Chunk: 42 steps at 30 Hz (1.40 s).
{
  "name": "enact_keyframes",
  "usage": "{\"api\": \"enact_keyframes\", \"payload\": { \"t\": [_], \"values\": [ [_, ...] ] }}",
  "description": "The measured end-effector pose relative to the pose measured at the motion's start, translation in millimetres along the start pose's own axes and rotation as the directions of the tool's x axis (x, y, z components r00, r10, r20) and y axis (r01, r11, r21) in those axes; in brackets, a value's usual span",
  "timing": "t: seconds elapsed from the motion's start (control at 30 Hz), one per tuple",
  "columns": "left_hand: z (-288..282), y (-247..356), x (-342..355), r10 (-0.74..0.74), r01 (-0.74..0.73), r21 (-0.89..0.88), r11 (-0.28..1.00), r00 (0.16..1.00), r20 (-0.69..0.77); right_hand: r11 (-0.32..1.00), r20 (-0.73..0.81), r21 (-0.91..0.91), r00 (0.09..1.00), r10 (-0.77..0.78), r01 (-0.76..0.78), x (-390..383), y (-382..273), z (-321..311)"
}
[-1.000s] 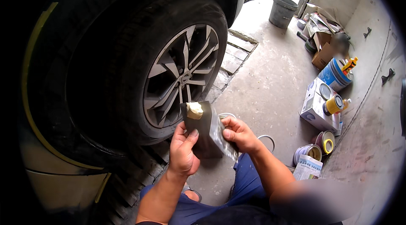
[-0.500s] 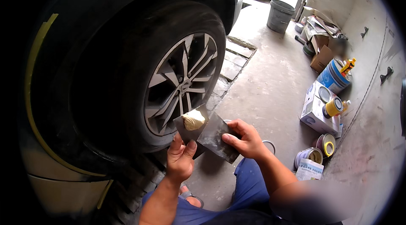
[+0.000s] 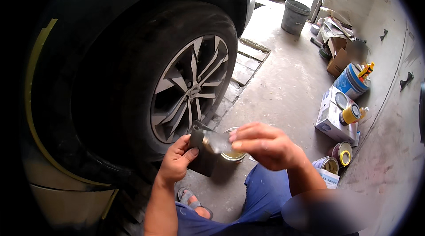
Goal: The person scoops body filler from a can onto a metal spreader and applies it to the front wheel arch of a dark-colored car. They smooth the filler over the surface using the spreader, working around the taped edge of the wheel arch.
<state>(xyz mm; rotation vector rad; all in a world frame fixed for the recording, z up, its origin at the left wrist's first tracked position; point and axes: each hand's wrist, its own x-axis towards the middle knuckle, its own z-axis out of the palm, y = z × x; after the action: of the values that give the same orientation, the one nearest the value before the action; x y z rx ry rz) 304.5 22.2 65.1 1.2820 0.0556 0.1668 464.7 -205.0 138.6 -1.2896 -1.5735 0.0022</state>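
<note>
My left hand [image 3: 175, 160] is closed around the edge of a dark, flat putty spreader [image 3: 201, 161], now tilted nearly edge-on in front of the tyre. Against its face lies the second spreader [image 3: 218, 142], a thin grey sheet smeared by motion. My right hand [image 3: 272, 147] pinches that one, its fingers pressed together and partly blurred. Cream-coloured putty is mostly hidden between the two blades. Behind the right fingers an open round tin [image 3: 233, 154] stands on the floor, partly covered.
A car wheel [image 3: 193, 90] fills the left, with yellow tape [image 3: 30, 89] along the bodywork. By the right wall are a white box [image 3: 330, 114], a blue bucket [image 3: 349, 81], several paint tins and cardboard [image 3: 338, 61]. A dark bucket [image 3: 295, 16] stands farther off.
Both spreaders have turned from lying flat side by side to meeting face to face. The putty lump is now mostly hidden. My right hand has turned over and risen slightly.
</note>
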Motion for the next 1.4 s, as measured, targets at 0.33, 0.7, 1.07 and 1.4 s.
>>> {"api": "enact_keyframes", "payload": {
  "t": [0.33,0.7,1.07,1.4],
  "values": [
    [6,-2,1,-0.084,0.084,0.004,0.996,0.994,0.073,0.969,0.107,-0.231,0.988,0.112,-0.085,-28,22,11],
    [22,-13,3,0.135,0.309,-0.789,0.531,0.888,0.439,0.461,-0.032,0.802,0.744,0.667,-0.379,-67,35,27],
    [12,-40,-4,-0.169,0.337,-0.745,0.575,0.941,0.295,0.638,0.223,0.601,0.868,0.444,-0.481,-5,23,53],
    [9,-41,7,0.035,0.143,-0.829,0.541,0.981,0.192,0.422,0.236,0.634,0.681,0.693,-0.649,-37,-9,113]
  ]
}}
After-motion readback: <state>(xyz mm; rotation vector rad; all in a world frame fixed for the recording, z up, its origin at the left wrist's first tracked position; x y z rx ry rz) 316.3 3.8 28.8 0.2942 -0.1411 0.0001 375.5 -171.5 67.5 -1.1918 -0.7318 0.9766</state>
